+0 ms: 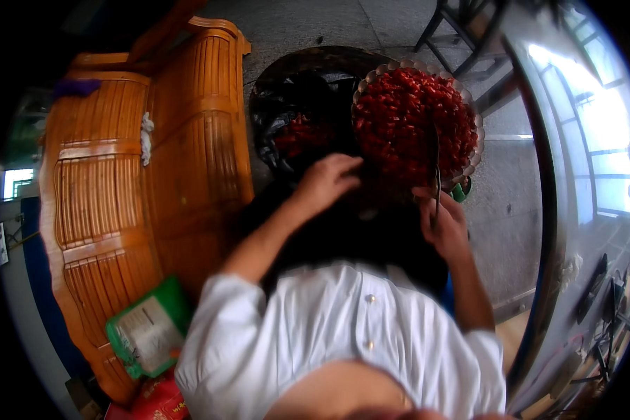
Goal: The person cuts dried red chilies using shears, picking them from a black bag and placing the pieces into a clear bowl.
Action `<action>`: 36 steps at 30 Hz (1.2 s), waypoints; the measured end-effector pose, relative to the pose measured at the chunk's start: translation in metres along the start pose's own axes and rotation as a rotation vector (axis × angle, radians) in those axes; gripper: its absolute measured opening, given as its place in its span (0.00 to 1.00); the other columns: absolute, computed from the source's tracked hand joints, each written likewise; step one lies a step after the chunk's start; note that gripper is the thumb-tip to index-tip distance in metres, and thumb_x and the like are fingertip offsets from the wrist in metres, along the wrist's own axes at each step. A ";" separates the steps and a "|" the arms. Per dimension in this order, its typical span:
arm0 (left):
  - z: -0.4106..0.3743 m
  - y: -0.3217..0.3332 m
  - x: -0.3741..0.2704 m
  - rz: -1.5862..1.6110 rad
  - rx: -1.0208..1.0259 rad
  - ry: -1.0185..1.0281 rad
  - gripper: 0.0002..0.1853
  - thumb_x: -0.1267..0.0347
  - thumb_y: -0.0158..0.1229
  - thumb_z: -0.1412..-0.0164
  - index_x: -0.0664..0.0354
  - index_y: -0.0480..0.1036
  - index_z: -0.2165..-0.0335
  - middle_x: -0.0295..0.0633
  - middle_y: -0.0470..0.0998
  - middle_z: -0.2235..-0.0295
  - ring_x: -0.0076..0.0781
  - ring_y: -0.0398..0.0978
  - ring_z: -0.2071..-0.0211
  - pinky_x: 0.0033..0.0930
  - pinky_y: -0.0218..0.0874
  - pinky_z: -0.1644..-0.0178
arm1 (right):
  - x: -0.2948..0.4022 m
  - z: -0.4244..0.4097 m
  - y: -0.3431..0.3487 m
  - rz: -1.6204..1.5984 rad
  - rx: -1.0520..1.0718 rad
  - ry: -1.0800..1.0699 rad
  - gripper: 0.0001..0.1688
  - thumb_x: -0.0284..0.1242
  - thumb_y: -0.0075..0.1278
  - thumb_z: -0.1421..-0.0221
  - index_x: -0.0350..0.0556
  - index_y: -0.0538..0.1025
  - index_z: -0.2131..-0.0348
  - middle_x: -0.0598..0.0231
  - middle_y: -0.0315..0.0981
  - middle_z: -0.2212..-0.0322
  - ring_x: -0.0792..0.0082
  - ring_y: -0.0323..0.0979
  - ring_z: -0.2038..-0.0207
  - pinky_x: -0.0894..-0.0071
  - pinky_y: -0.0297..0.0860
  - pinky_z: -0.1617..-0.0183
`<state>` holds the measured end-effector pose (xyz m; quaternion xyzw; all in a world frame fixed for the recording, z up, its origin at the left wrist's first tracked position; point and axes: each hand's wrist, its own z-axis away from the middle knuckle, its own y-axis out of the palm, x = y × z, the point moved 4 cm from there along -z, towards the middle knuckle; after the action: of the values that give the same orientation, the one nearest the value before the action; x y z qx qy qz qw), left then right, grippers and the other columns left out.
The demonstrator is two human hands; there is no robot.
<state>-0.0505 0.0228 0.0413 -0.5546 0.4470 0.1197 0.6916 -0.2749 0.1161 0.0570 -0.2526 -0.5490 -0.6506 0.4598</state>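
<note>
My right hand (443, 218) is closed around the handle of a long metal utensil (437, 152); whether it is a knife, scissors or something else is unclear. The utensil points away from me, over a round, scallop-rimmed basin (479, 128) heaped with red pieces that look like chopped chili peppers (407, 113). My left hand (331, 181) hovers near the basin's lower left, thumb and fingers parted, with nothing visible between them. Left of the basin, a black plastic bag (268, 139) lies open around more red peppers (302, 134). Deep shadow hides my lap and the basin's near edge.
A slatted wooden bench (199, 131) runs along my left, with a crumpled white cloth (146, 139) and a green-and-white package (149, 328) on it. A dark-framed stool or chair (457, 39) stands on the grey floor (506, 210) at far right. A bright glass panel (583, 121) borders the right side.
</note>
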 end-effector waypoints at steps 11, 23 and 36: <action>-0.055 -0.053 0.133 -0.529 -0.309 -0.248 0.08 0.74 0.55 0.52 0.60 0.70 0.68 0.46 0.70 0.68 0.49 0.69 0.65 0.42 0.62 0.63 | -0.007 0.002 0.014 0.050 0.013 0.098 0.22 0.33 0.43 0.43 0.34 0.67 0.54 0.74 0.59 0.79 0.85 0.58 0.86 0.88 0.51 0.85; -0.061 -0.063 0.070 0.782 -0.406 -0.360 0.03 0.77 0.54 0.46 0.63 0.69 0.70 0.40 0.74 0.71 0.24 0.74 0.70 0.21 0.67 0.65 | -0.005 0.009 0.032 0.110 0.228 0.123 0.29 0.41 0.42 0.43 0.41 0.64 0.48 0.75 0.58 0.80 0.85 0.57 0.86 0.88 0.52 0.84; -0.054 0.025 -0.031 0.894 -0.078 -0.292 0.07 0.74 0.58 0.49 0.65 0.72 0.69 0.37 0.76 0.74 0.21 0.73 0.72 0.22 0.66 0.64 | -0.003 0.007 0.017 0.226 0.140 0.167 0.27 0.38 0.43 0.43 0.41 0.64 0.49 0.77 0.60 0.85 0.86 0.58 0.86 0.88 0.53 0.83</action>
<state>-0.1111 -0.0056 0.0489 -0.3109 0.5353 0.4991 0.6064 -0.2601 0.1246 0.0644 -0.2250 -0.5210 -0.5735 0.5908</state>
